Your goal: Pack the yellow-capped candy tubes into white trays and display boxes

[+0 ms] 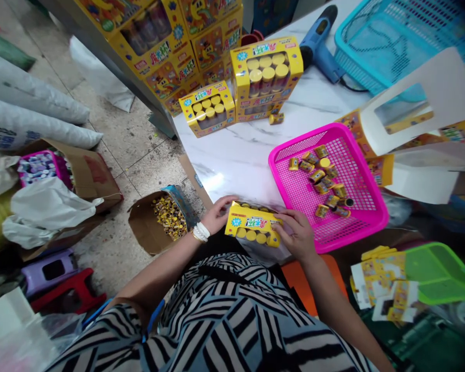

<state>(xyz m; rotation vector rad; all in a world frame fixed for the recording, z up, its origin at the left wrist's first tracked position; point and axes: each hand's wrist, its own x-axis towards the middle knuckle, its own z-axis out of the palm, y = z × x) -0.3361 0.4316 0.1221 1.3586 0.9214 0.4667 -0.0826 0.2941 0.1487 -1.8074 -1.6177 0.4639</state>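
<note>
A yellow display box with round yellow lids showing through its windows is held between both hands at the table's near edge. My left hand grips its left end, fingers wrapped behind the corner. At the opposite end, my right hand has its fingers closed on the top and side. Just right of the box stands a pink basket with several small yellow-labelled cups lying loose in it. Two filled boxes of the same kind, a small one and a stack, stand farther back.
Tall stacks of yellow cartons rise at the back left. A blue heat gun and a blue basket lie at the back right. Unfolded boxes lean right. A carton of small cups sits on the floor.
</note>
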